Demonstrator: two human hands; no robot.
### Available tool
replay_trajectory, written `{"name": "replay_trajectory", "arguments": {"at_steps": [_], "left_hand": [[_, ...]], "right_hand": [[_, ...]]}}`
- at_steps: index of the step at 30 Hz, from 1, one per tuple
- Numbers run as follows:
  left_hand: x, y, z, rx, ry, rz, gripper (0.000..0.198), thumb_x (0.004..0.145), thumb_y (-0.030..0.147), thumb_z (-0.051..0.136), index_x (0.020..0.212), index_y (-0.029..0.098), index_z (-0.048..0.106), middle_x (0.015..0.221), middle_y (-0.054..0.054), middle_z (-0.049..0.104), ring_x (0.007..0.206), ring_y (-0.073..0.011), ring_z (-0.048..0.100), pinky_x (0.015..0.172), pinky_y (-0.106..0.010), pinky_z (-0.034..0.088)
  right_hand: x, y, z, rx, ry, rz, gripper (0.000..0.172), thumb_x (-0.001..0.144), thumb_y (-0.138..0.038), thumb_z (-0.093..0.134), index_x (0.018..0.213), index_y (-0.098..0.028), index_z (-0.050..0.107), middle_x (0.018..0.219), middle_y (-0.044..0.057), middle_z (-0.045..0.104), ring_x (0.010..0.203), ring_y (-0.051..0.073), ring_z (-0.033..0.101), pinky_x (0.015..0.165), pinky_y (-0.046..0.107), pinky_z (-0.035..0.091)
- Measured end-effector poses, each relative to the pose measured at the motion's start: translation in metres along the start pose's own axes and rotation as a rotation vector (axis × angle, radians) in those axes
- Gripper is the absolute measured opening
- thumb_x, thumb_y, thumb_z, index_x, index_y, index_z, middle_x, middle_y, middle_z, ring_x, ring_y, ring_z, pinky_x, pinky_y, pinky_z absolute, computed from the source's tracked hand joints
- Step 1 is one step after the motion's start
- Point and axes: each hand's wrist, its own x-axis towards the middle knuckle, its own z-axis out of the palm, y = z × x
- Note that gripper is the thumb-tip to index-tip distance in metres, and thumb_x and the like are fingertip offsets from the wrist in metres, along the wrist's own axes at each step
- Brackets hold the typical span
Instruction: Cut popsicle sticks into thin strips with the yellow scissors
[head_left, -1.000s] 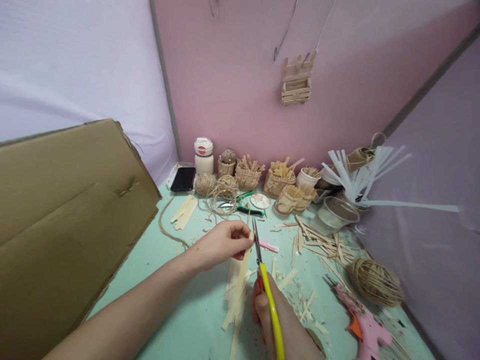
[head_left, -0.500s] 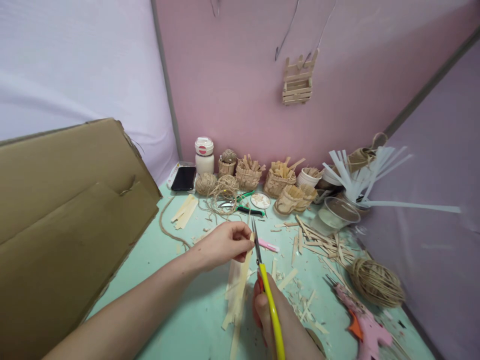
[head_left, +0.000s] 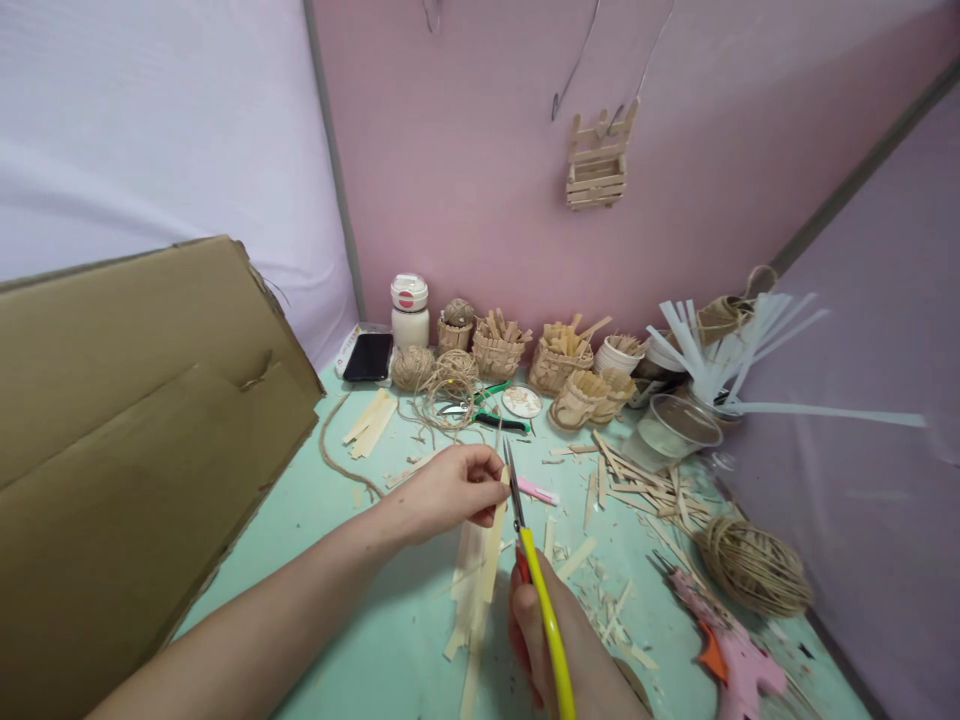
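Observation:
My left hand [head_left: 454,490] pinches the upper end of a thin, pale wooden strip [head_left: 493,560] between thumb and fingers. Wrapped round the handles of a pair of scissors [head_left: 551,625], yellow on one side and red on the other, is my right hand [head_left: 529,610]. The narrow blades point away from me, close beside the left fingertips and the strip's edge; whether they touch the strip I cannot tell. Under the hands, more pale strips [head_left: 466,625] lie on the green table. A pink pen-like tool [head_left: 537,490] rests just beyond the blades.
Green-handled pliers [head_left: 501,423] and twine [head_left: 450,385] lie beyond my hands, before small baskets of sticks [head_left: 564,375]. On the right are loose sticks [head_left: 645,480], a twine ball [head_left: 754,565] and a pink glue gun [head_left: 739,660]. Cardboard [head_left: 150,440] stands left.
The scissors and my right hand have shifted very slightly to the right. My left hand stays almost still, with the strip in its fingers.

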Motion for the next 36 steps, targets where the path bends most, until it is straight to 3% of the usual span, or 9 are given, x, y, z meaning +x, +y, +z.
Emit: {"name": "replay_trajectory", "arguments": {"at_steps": [15,36], "left_hand": [[-0.001,0.006,-0.005,-0.038,-0.046,-0.055,0.013,0.07,0.026,0.062,0.077,0.017,0.055,0.062,0.005,0.05,0.057,-0.0069,0.05,0.062,-0.023,0.047],[-0.008,0.016,-0.024,0.063,-0.182,-0.062,0.016,0.071,0.031,0.061,0.079,0.018,0.059,0.068,0.004,0.048,0.06,-0.0073,0.043,0.057,-0.019,0.038]], "right_hand": [[-0.001,-0.004,-0.004,0.007,-0.003,0.023,0.062,0.075,-0.084,0.022,0.074,-0.023,0.035,0.051,-0.004,0.043,0.042,0.011,0.04,0.038,0.023,0.021],[-0.005,-0.015,-0.01,-0.024,-0.085,0.088,0.062,0.075,-0.085,0.018,0.074,-0.023,0.03,0.044,-0.007,0.038,0.036,0.009,0.034,0.039,0.023,0.021]]}}
